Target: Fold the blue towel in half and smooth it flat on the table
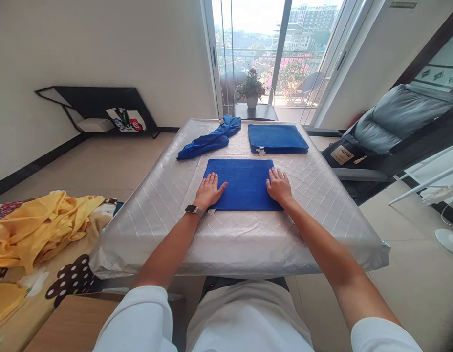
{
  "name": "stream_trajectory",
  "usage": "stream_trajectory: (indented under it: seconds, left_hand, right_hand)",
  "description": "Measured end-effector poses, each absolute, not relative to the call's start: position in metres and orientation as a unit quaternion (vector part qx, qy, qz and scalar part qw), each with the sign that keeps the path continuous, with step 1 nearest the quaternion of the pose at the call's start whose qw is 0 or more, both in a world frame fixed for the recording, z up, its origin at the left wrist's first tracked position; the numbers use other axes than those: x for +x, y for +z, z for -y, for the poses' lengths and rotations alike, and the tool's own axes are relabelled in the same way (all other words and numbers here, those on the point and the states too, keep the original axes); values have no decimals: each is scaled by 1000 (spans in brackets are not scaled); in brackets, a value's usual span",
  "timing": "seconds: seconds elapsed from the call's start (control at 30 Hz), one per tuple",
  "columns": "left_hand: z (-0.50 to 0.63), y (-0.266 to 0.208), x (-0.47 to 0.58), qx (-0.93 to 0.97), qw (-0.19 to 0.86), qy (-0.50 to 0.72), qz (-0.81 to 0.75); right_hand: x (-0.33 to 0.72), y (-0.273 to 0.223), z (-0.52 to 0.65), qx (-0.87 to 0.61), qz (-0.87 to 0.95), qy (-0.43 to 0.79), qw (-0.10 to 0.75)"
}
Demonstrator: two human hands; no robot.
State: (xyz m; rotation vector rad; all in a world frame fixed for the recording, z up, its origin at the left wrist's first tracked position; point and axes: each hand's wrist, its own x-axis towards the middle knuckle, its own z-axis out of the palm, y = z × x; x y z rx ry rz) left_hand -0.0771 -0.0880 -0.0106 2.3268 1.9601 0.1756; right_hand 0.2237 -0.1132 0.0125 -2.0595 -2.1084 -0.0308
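A blue towel (244, 188), folded into a flat rectangle, lies on the table in front of me. My left hand (210, 189) rests on its left edge with the fingers stretched out and the palm down. On the right edge lies my right hand (278, 186), also flat with its fingers extended. A small white tag pokes out at the towel's near left corner. Beyond it, at the back right, sits a neat stack of folded blue towels (277, 137) with white tags. A crumpled blue towel (213, 139) is spread loosely at the back left.
A shiny silver quilted cloth covers the table (153, 234). Yellow fabric (39, 225) is heaped at the left, near a cardboard box (72, 322). A potted plant (252, 88) stands on a chair behind the table. On the right is a dark chair (361, 176) with a grey cushion.
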Motion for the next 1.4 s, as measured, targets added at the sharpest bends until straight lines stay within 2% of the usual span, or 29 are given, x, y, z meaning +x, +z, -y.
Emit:
stream_trajectory:
  seconds: [0.17,0.37,0.47,0.6,0.7,0.8,0.97,1.23,1.4]
  left_hand:
    - [88,-10,-77,767,48,59,-637]
    - [91,-11,-79,762,36,62,-643]
    - [99,-4,-74,767,-5,91,-635]
    - [120,11,-37,844,-58,149,-513]
    - [136,13,13,910,-41,137,-388]
    - [142,5,57,928,0,115,-354]
    - [138,-8,61,912,52,81,-399]
    - [143,-7,-68,819,72,24,-569]
    - [158,-16,-109,796,57,25,-601]
  right_hand:
    - [223,7,161,-698,714,57,19]
    - [225,-1,180,-702,708,71,13]
    - [224,0,178,-705,705,76,13]
    - [223,1,177,-704,706,76,10]
    - [223,1,179,-702,709,65,11]
    - [224,0,181,-696,717,50,6]
    - [225,2,182,-694,718,53,3]
    - [226,2,179,-697,712,80,11]
    - [226,-1,178,-698,712,77,4]
